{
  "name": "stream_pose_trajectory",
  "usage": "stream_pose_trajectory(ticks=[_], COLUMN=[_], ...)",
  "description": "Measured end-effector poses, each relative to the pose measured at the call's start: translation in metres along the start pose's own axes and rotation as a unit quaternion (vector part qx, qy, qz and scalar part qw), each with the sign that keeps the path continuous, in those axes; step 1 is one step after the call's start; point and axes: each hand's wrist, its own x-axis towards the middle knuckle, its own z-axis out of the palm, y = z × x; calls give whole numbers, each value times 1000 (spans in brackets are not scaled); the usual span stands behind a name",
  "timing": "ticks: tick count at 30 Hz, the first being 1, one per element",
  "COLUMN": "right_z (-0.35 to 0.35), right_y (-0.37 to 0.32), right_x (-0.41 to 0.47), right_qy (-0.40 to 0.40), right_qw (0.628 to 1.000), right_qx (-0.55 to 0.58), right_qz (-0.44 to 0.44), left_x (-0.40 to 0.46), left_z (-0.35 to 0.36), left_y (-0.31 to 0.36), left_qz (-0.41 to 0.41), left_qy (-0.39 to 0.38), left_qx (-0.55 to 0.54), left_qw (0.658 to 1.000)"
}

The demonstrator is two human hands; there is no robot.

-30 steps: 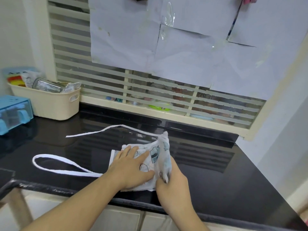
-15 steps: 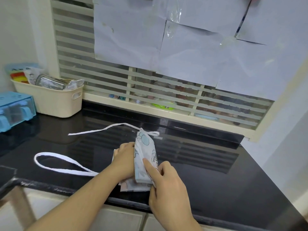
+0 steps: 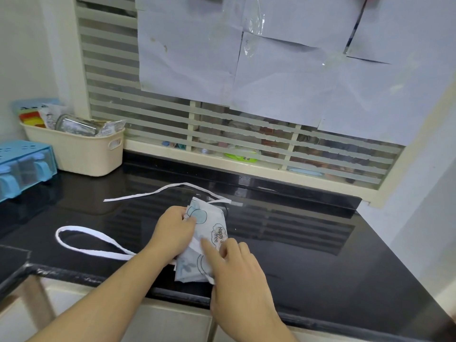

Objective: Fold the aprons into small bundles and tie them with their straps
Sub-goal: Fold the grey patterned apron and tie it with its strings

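Both hands grip a folded apron (image 3: 206, 239) on a black counter (image 3: 308, 255): the left hand (image 3: 174, 232) clasps its left edge, the right hand (image 3: 234, 262) pinches the front. White straps (image 3: 93, 244) trail leftward.

You have the pale blue printed fabric apron (image 3: 209, 239) folded narrow at the black surface's (image 3: 308, 243) front edge, white straps (image 3: 98, 245) trailing left.

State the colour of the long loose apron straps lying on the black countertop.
White, seen in the head view: the apron straps.
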Motion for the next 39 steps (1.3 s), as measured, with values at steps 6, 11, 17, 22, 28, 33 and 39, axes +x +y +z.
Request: stream_pose_trajectory(ticks=[6,11,17,22,28,33,39], right_z=[15,11,-17,-56,-5,27,21], right_y=[-3,-2,-4,19,28,32,27], right_x=[-15,-12,-15,12,62,63,64], right_qy=[60,57,-78,-92,46,-84,-113], right_qw=[995,998,992,945,980,988,986], right_qx=[78,37,97,307,187,109,83], right_qz=[19,6,-9,72,48,69,86], left_x=[11,-8,-19,-17,-21,-19,-15], left_z=[8,2,1,10,12,14,14], left_y=[-11,7,-3,-15,-12,-16,-16], left_qz=[39,139,331,275,224,191,187], left_qy=[47,90,-143,-181,-165,-163,-177], left_qx=[70,113,342,401,395,396,435], left_qw=[996,980,868,855,876,884,863])
